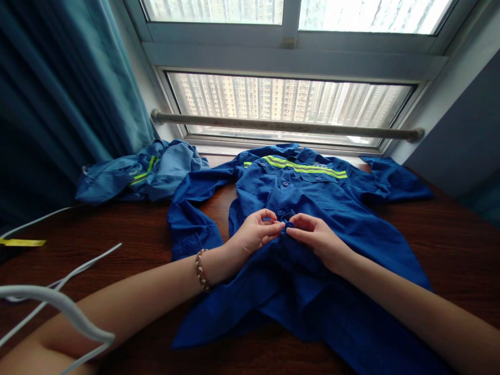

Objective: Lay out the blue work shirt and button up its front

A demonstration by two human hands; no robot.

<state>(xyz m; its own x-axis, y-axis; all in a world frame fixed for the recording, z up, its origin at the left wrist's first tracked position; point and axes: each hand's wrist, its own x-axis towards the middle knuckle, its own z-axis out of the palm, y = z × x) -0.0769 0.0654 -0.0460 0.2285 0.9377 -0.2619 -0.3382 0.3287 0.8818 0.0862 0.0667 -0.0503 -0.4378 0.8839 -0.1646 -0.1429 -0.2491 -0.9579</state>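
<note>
A blue work jacket with a yellow-green striped band across the chest lies spread on a dark wooden surface, collar toward the window. Its upper front is buttoned; below my hands the two front edges spread apart. My left hand, a beaded bracelet on its wrist, pinches the front edge of the jacket. Close beside it, my right hand pinches the same spot, thumb and forefinger at a dark button. The fingertips of both hands nearly meet there and partly cover the button and cloth.
A lighter blue folded garment with a yellow-green stripe lies at the back left by a curtain. White cables cross the left foreground. A metal rail runs before the window. The wooden surface extends to the right.
</note>
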